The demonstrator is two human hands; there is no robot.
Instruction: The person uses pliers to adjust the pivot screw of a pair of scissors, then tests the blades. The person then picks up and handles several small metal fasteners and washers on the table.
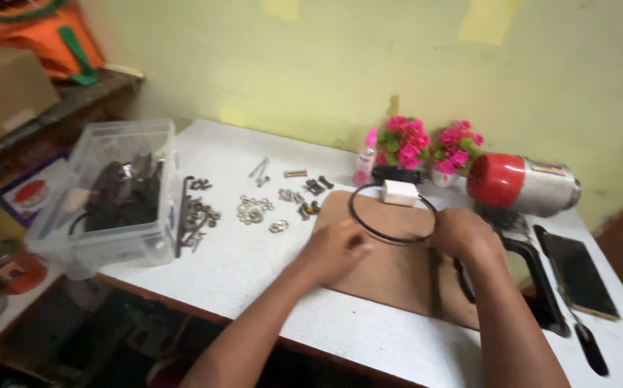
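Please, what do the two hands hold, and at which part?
Both hands hold the thin black ring over the brown board: left hand at its near-left edge, right hand at its right edge.

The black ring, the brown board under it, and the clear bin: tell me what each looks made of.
Black ring: thin and evenly round, matte; probably rubber or a plastic-coated band, blur leaves it open.
Brown board: flat, dull, uniform brown; looks like hardboard or pressed fibre.
Clear bin: see-through walls with a soft sheen; plastic.
Both hands, left hand and right hand, touch the ring.

A clear plastic bin (121, 194) of dark parts, loose washers (254, 210), pink flowers (426, 147), a red-capped metal cylinder (523, 183).
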